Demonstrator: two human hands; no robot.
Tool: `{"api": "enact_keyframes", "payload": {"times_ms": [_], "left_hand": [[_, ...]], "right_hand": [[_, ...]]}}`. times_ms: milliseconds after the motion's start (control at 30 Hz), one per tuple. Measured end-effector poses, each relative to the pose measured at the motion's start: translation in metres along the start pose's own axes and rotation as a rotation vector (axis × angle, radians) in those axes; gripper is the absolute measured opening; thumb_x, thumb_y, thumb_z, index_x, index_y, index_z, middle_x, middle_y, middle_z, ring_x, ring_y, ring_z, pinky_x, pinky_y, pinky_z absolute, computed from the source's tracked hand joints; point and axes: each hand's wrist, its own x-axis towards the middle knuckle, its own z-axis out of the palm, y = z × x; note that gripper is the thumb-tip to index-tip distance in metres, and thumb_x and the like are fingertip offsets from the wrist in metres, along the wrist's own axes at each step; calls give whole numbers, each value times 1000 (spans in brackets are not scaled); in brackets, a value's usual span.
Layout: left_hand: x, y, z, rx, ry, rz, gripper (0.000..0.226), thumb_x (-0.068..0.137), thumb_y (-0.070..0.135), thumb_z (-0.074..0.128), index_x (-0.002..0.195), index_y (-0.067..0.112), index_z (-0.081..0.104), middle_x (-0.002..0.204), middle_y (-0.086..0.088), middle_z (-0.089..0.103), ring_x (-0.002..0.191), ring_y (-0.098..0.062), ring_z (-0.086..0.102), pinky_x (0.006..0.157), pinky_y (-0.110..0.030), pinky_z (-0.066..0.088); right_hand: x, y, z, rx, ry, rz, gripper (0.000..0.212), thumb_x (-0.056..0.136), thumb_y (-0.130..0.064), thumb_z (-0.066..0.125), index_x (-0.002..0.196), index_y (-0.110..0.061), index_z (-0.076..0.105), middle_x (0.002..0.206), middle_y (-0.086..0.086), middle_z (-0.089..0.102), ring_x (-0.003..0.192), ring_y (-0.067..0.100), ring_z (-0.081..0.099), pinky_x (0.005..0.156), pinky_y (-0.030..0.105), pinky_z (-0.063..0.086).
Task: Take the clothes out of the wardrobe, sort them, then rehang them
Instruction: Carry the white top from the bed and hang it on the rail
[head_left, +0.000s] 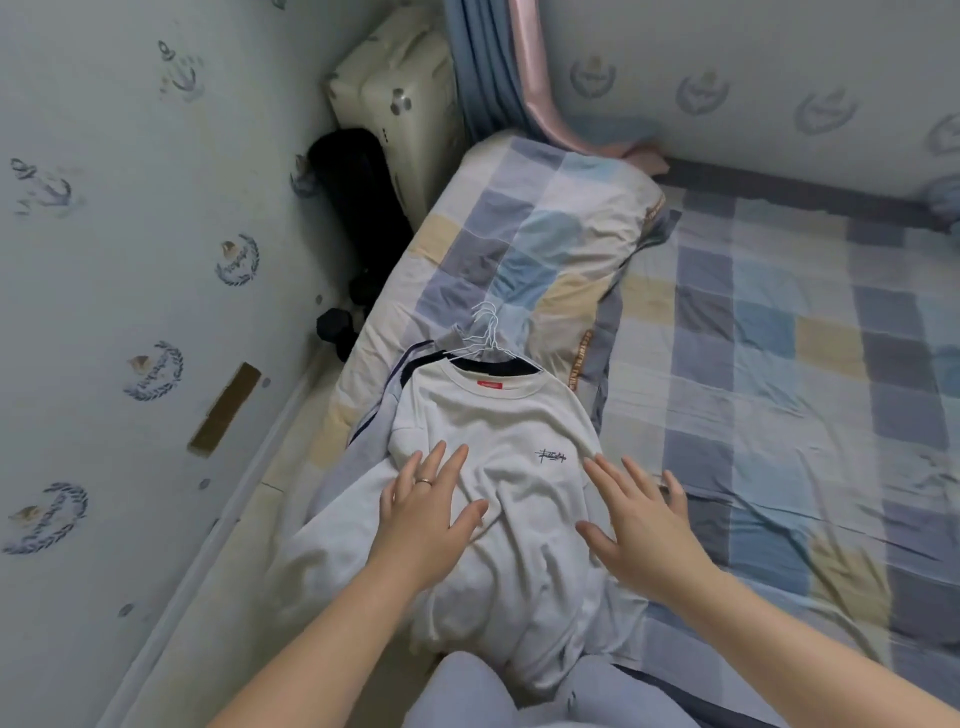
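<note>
A white sweatshirt (498, 415) with a red neck label and a small dark chest print lies on top of a pile of clothes at the bed's near left edge. White wire hangers (485, 332) stick out of the necklines, hooks pointing toward the pillow. A dark garment with white stripes (410, 358) and a pale blue one (358, 457) peek out underneath. My left hand (428, 506), wearing a ring, rests flat on the sweatshirt's left side with fingers spread. My right hand (636, 512) lies flat on its right side, fingers straight.
The bed (779, 338) carries a blue, grey and yellow checked sheet, with a matching pillow (524, 244) beyond the pile. A cream suitcase (400, 98) and a black bag (358, 197) stand in the corner by the wall. Curtains (498, 67) hang behind.
</note>
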Motion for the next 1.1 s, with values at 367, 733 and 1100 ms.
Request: {"api": "enact_keyframes", "payload": {"times_ms": [367, 733, 1100], "left_hand": [[179, -104, 48, 97, -196, 22, 66, 97, 60, 36, 156, 42, 11, 167, 11, 3, 152, -12, -7, 120, -42, 3], [365, -190, 121, 268, -107, -37, 67, 96, 54, 47, 155, 34, 21, 167, 1, 14, 152, -24, 6, 118, -48, 12], [429, -196, 131, 224, 143, -41, 53, 96, 26, 54, 147, 20, 40, 149, -14, 40, 129, -41, 38, 106, -49, 30]], "right_hand": [[164, -1, 95, -30, -104, 127, 74, 95, -57, 35, 155, -32, -1, 163, -13, 2, 151, 16, -3, 117, 53, -2], [343, 67, 195, -54, -112, 216, 73, 95, -51, 43, 154, -28, 7, 162, -8, 9, 149, 20, 6, 117, 56, 4], [440, 107, 211, 54, -67, 396, 53, 90, -37, 49, 138, -21, 33, 140, 11, 43, 124, 36, 47, 98, 52, 38]]}}
